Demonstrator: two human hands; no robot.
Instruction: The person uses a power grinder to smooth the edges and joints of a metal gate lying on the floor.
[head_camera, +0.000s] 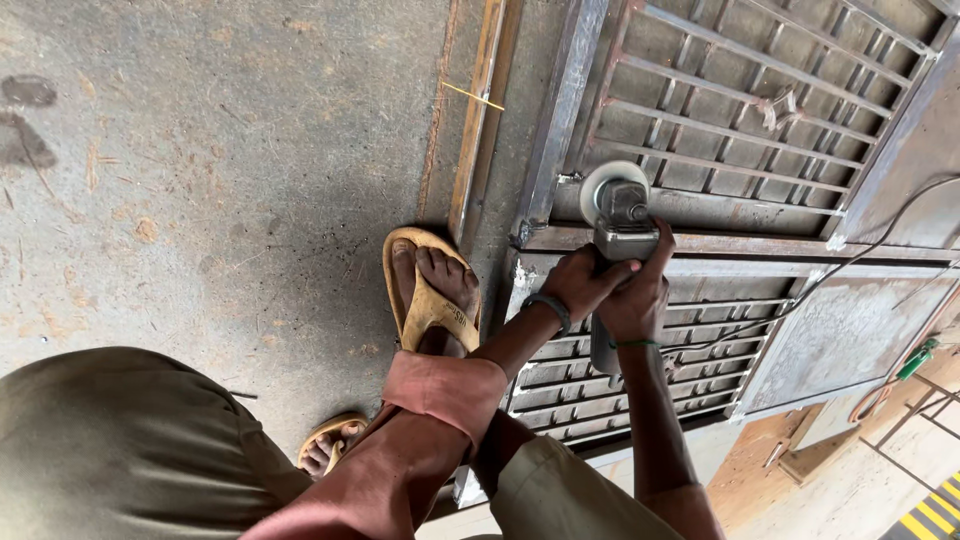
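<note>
Both hands clamped on the angle grinder (615, 225): left hand (580, 285), right hand (640, 295). Disc sits at a frame joint of the metal grille gate (740, 130) lying on the floor (200, 200). Joint looks partly ground; other joints probably untouched.

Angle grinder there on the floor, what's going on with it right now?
A person crouches over a metal gate frame lying flat on the concrete floor. Both hands grip an angle grinder: the left hand and right hand wrap its body, with the disc held at the frame's corner bar. A sandalled foot rests beside the frame. The grinder's cable trails off right.
</note>
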